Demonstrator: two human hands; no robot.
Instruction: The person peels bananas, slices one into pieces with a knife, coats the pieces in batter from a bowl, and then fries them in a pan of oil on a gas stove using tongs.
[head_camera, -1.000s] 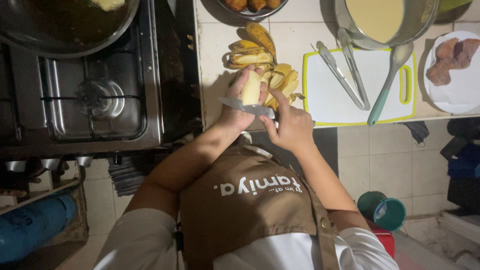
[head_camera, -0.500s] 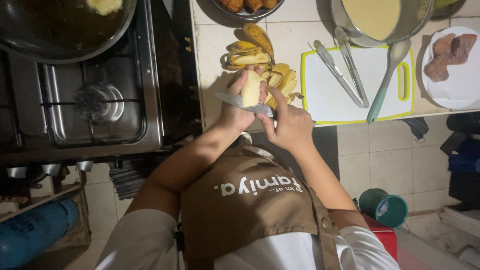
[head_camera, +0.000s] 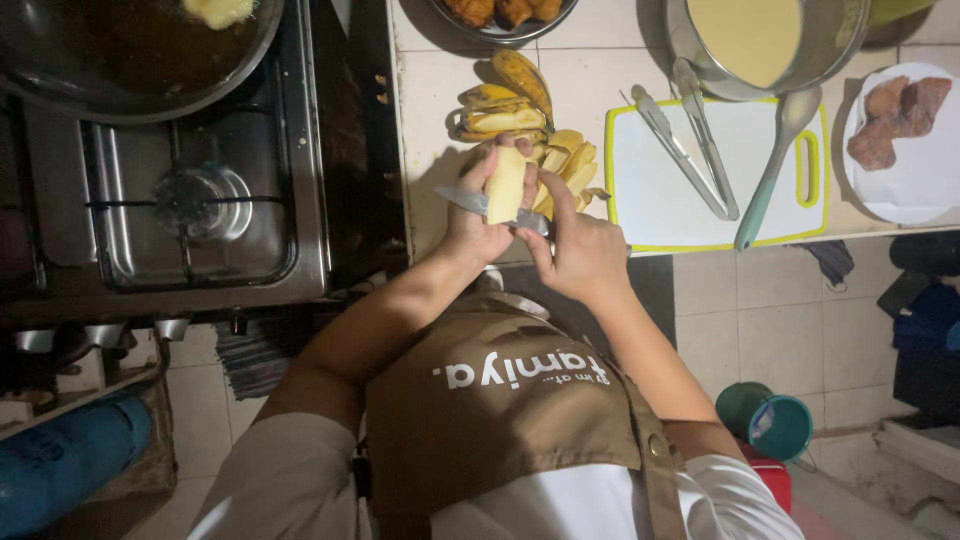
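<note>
My left hand (head_camera: 470, 232) holds a peeled pale banana (head_camera: 505, 185) upright over the tiled counter's front edge. My right hand (head_camera: 582, 252) grips a knife (head_camera: 462, 201) whose blade lies across the banana's lower part and sticks out to the left. Just behind the hands lie cut banana strips (head_camera: 570, 160) and a heap of yellow banana peels (head_camera: 508, 108).
A green-rimmed white cutting board (head_camera: 660, 205) carries metal tongs (head_camera: 690, 150) and a teal-handled spoon (head_camera: 768, 185). Behind are a pot of batter (head_camera: 760, 40), a plate of fried pieces (head_camera: 900, 130) and a bowl (head_camera: 500, 12). A frying pan (head_camera: 120, 55) sits on the stove (head_camera: 200, 200) at left.
Both hands stay over the counter edge with the banana and knife; the knife blade has shifted only slightly against the banana.
</note>
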